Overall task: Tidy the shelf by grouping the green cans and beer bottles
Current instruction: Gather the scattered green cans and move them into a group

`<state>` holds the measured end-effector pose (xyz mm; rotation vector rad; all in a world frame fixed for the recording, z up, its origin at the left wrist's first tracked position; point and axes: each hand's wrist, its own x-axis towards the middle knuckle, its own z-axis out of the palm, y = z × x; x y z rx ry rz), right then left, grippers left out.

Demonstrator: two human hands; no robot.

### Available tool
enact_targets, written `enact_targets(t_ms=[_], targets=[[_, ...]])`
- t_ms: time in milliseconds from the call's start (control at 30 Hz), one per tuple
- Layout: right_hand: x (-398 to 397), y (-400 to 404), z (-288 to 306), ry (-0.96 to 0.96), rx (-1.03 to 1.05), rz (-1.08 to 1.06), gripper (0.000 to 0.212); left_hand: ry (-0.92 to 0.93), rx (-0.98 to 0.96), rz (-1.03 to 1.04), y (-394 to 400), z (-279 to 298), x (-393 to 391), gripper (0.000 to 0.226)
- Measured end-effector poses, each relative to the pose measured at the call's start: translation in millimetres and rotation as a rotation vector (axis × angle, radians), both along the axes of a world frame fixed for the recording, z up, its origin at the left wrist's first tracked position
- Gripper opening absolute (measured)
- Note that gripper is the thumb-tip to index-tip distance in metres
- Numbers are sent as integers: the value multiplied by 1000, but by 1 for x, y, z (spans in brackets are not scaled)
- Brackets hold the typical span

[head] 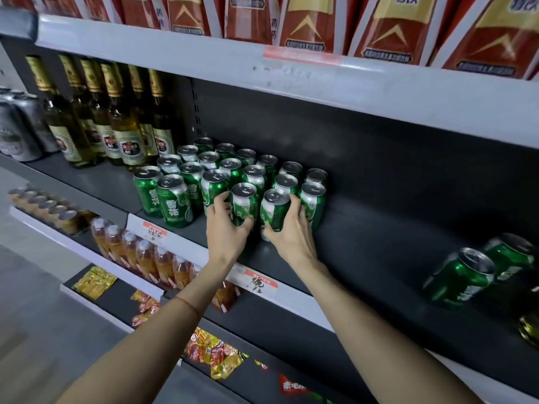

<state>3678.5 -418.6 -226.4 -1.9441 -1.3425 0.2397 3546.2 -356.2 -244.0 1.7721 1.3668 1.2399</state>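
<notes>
Both hands clasped on front-row green aluminium cans: left hand [226,225], right hand [287,228]. Mostly grouped beside gold-foiled glass beer bottles [116,118]; two stray green cans [478,272] left.

Glossy green metal cans [244,204], shiny glass beer bottles [125,123] and a matt dark shelf [379,237].

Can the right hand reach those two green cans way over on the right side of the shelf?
Probably yes, but not yet. The right hand is gripping a green can in the cluster. The shelf toward the two stray cans lies bare.
</notes>
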Motion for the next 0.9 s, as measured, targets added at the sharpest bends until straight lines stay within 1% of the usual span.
enact_targets(t_ms=[167,233,300,367,433,467,533,600,667,800,833,900], targets=[[-11,3,4,-94,1,-21,87,23,-2,20,12,-3,6,69],[-13,4,3,-89,21,-18,86,30,-14,24,15,-2,8,70],[-12,3,3,-31,35,2,86,14,-24,42,11,-1,8,69],[-7,-4,2,56,23,41,86,-29,13,121,-3,-3,8,60],[1,-18,2,101,21,71,82,-70,136,165,-29,-5,15,44],[8,-27,3,110,29,66,78,-97,183,135,-42,-5,22,37],[24,-52,5,125,48,30,65,-134,211,4,-67,-5,43,28],[43,-84,8,138,82,-18,53,-174,188,-159,-88,-6,70,24],[66,-120,12,149,131,-76,45,-227,107,-307,-110,-2,100,23],[113,-194,21,139,233,-214,41,-254,1,-526,-158,12,161,28],[123,-212,23,133,256,-239,41,-253,-15,-575,-169,15,176,31],[142,-245,29,115,291,-276,41,-246,-48,-668,-191,19,204,46]])
